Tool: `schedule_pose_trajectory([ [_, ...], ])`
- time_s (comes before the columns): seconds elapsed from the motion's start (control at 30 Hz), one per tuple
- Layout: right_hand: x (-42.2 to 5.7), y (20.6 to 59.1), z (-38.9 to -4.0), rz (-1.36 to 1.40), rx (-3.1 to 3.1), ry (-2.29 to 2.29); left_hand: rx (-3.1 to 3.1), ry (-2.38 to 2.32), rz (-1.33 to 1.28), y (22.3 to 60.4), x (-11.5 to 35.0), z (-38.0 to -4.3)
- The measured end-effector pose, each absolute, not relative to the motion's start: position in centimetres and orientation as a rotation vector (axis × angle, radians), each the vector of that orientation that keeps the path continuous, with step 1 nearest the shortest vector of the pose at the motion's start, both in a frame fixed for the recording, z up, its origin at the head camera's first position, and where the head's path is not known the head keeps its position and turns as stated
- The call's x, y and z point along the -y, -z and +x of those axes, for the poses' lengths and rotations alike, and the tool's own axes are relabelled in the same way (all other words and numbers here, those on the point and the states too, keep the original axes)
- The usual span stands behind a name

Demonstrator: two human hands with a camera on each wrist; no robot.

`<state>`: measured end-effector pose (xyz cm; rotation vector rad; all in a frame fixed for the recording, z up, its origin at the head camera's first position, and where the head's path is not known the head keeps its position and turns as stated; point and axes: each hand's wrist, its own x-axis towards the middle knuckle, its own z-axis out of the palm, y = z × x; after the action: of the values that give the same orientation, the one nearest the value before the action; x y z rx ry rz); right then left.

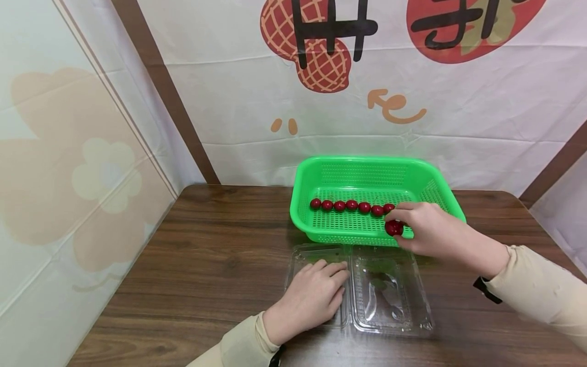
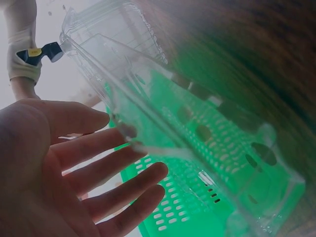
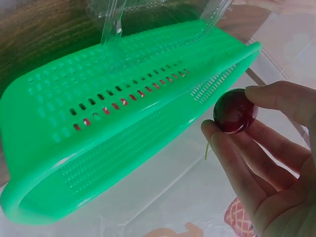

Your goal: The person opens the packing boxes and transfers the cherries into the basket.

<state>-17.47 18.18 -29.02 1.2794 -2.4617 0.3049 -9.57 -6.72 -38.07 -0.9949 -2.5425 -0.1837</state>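
Observation:
My right hand [image 1: 433, 230] pinches a dark red cherry [image 3: 235, 111] between thumb and fingertips, above the near right rim of a green plastic basket [image 1: 296, 204]. A thin green stem [image 3: 207, 151] shows below the fingers in the right wrist view. Several more cherries [image 1: 339, 206] lie in a row across the basket floor. A clear plastic clamshell box [image 1: 415, 300] lies unfolded in front of the basket, its two halves side by side. Over the left half rests my left hand [image 1: 314, 293], fingers loosely spread and holding nothing; the left wrist view shows fingertips by the box's edge.
The brown wooden table [image 1: 206, 275] carries the basket and the box. Behind it hangs a white printed cloth [image 1: 238, 102], close to the basket's far side. Another pale cloth [image 1: 69, 153] with a flower print stands along the left.

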Motion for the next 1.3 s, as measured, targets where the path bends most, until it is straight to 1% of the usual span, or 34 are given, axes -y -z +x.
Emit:
schedule_pose_trajectory([
  [0.67, -18.1, 28.5, -20.1, 1.184, 2.600, -0.292, 2.551, 0.189, -0.982, 38.1, 6.8, -9.5],
  [1.3, -18.5, 29.2, -23.8, 1.150, 2.680, -0.277, 2.558, 0.193, -0.986, 38.0, 6.7, -9.5],
])
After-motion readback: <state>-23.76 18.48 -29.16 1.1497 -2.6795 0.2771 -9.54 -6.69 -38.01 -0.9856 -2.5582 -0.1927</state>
